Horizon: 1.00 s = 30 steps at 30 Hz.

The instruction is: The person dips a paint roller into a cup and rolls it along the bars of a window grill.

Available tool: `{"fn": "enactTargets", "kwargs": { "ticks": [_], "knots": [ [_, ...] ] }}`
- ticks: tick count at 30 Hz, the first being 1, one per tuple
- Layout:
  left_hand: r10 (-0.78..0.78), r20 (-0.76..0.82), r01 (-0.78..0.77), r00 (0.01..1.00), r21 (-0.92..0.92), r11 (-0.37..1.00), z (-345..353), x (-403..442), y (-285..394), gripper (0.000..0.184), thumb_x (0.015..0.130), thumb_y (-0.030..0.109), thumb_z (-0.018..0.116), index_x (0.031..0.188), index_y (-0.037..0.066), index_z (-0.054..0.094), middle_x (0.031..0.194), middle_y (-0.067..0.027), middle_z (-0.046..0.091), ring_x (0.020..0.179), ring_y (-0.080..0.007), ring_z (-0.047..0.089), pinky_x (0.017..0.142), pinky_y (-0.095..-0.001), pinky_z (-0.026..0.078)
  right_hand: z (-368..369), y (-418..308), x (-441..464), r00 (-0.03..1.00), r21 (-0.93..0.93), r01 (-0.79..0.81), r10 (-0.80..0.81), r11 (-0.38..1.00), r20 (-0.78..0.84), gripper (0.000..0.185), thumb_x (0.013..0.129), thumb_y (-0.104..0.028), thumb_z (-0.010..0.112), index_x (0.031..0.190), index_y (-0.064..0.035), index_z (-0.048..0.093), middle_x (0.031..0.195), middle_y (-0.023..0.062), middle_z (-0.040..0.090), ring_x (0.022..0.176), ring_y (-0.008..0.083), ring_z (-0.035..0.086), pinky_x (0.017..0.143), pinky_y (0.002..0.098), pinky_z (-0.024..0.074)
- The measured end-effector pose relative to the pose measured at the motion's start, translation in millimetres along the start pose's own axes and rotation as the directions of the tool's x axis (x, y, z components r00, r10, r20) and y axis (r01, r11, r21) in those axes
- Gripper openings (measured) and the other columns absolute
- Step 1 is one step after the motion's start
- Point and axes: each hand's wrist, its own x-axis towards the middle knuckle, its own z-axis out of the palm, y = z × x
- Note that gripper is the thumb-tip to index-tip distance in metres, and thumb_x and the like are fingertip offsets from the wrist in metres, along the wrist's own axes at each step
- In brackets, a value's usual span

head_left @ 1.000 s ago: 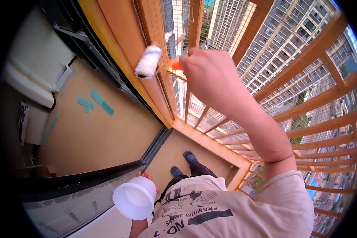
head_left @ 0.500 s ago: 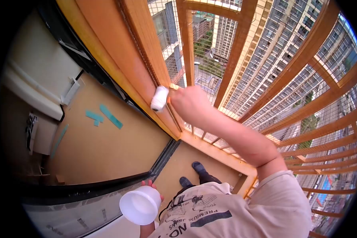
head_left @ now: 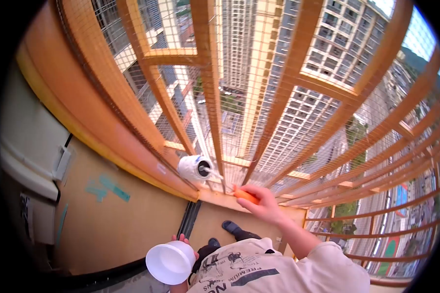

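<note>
My right hand [head_left: 266, 204] is closed round the orange handle of a paint roller [head_left: 189, 167]. The roller's fluffy white sleeve is up beside the orange-brown wooden post [head_left: 98, 117], near its lower end; whether it touches the wood I cannot tell. Low in the view, my left hand [head_left: 183, 239] grips a white plastic tub [head_left: 170, 263] from its far side. Only the fingertips show past the rim. The tub's open top faces me, and its inside looks plain white.
Wooden bars with wire mesh [head_left: 208, 83] enclose the balcony, with tall buildings and streets far below outside. A dark door track [head_left: 188, 219] crosses the floor near my slippered feet. Strips of green tape [head_left: 113, 188] lie on the tan floor at the left.
My view has swung to the right, towards the bars. My right hand has drawn closer to my body, and the roller now points away from it with its end facing me. The tub stays in my left hand.
</note>
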Motion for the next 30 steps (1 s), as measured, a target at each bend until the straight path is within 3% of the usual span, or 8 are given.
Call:
{"fn": "enactTargets", "kwargs": {
  "ticks": [5, 9, 16, 20, 23, 24, 27, 30],
  "knots": [
    [-0.276, -0.007, 0.276, 0.961, -0.002, 0.961, 21, 23, 12, 0.061, 0.102, 0.054, 0.038, 0.153, 0.021, 0.038, 0.159, -0.0098, 0.038, 0.143, -0.0266, 0.042, 0.105, -0.0675, 0.029, -21, -49, -40, 0.945, 0.384, 0.129, 0.005, 0.914, -0.328, 0.020, 0.099, -0.013, 0.062, 0.114, -0.0005, 0.064, 0.078, -0.0013, 0.058, 0.060, 0.0017, 0.047, 0.053, 0.0177, 0.0349],
    [-0.469, -0.020, 0.466, 0.883, -0.077, 0.881, 4, 40, 38, 0.063, 0.102, 0.055, 0.036, 0.156, 0.021, 0.034, 0.160, -0.0085, 0.038, 0.143, -0.0251, 0.042, 0.104, -0.0676, 0.030, -24, -54, -49, 0.848, 0.355, 0.272, -0.048, 0.895, -0.529, 0.024, 0.101, -0.022, 0.059, 0.112, -0.0008, 0.060, 0.071, -0.0002, 0.050, 0.051, 0.0044, 0.038, 0.045, 0.0190, 0.0271],
    [-0.635, -0.101, 0.619, 0.766, -0.152, 0.771, 11, 40, 48, 0.063, 0.102, 0.054, 0.035, 0.156, 0.022, 0.033, 0.160, -0.0077, 0.038, 0.143, -0.0242, 0.042, 0.104, -0.0662, 0.030, -24, -116, -23, 0.839, 0.531, 0.366, -0.024, 0.765, -0.543, 0.023, 0.103, -0.026, 0.058, 0.109, -0.0036, 0.060, 0.075, -0.0014, 0.051, 0.051, 0.0045, 0.039, 0.041, 0.0194, 0.0279],
    [-0.681, -0.127, 0.664, 0.721, -0.154, 0.731, 11, 28, 50, 0.063, 0.102, 0.054, 0.035, 0.156, 0.022, 0.033, 0.160, -0.0073, 0.038, 0.143, -0.0237, 0.042, 0.104, -0.0654, 0.031, -34, -176, -35, 0.813, 0.435, 0.481, -0.202, 0.761, -0.546, 0.032, 0.102, -0.034, 0.059, 0.104, -0.0029, 0.061, 0.067, 0.0002, 0.051, 0.050, 0.0073, 0.043, 0.043, 0.0232, 0.0286],
    [-0.700, -0.150, 0.674, 0.699, -0.192, 0.714, 16, 25, 46, 0.063, 0.102, 0.054, 0.035, 0.156, 0.022, 0.032, 0.160, -0.0069, 0.038, 0.143, -0.0233, 0.042, 0.104, -0.0649, 0.031, -57, -189, -80, 0.675, 0.262, 0.536, -0.222, 0.803, -0.703, 0.031, 0.102, -0.031, 0.058, 0.114, -0.0018, 0.063, 0.071, 0.0017, 0.055, 0.052, 0.0093, 0.047, 0.045, 0.0222, 0.0370],
    [-0.706, -0.152, 0.675, 0.692, -0.212, 0.707, 17, 24, 44, 0.063, 0.102, 0.054, 0.035, 0.157, 0.022, 0.032, 0.160, -0.0068, 0.038, 0.143, -0.0232, 0.042, 0.104, -0.0647, 0.031, -70, -185, -96, 0.506, 0.178, 0.523, -0.135, 0.834, -0.852, 0.032, 0.101, -0.027, 0.056, 0.120, -0.0014, 0.061, 0.074, 0.0016, 0.056, 0.058, 0.0097, 0.051, 0.048, 0.0229, 0.0415],
    [-0.711, -0.160, 0.653, 0.685, -0.296, 0.697, 17, 18, 38, 0.063, 0.102, 0.054, 0.034, 0.157, 0.022, 0.032, 0.160, -0.0065, 0.038, 0.142, -0.0228, 0.042, 0.104, -0.0641, 0.031, -110, -189, -170, 0.294, -0.368, 0.289, -0.448, 0.884, -0.844, 0.030, 0.101, -0.022, 0.052, 0.124, -0.0024, 0.056, 0.081, 0.0028, 0.061, 0.068, 0.0055, 0.056, 0.055, 0.0240, 0.0460],
    [-0.717, -0.170, 0.571, 0.676, -0.494, 0.655, 18, 9, 26, 0.063, 0.102, 0.053, 0.034, 0.157, 0.023, 0.031, 0.160, -0.0062, 0.038, 0.142, -0.0224, 0.042, 0.104, -0.0635, 0.031, -165, -185, -212, 0.181, -0.495, 0.026, -0.491, 0.869, -0.852, 0.026, 0.102, -0.022, 0.053, 0.120, -0.0036, 0.054, 0.083, 0.0082, 0.065, 0.065, 0.0161, 0.061, 0.057, 0.0325, 0.0491]
  ]
}}
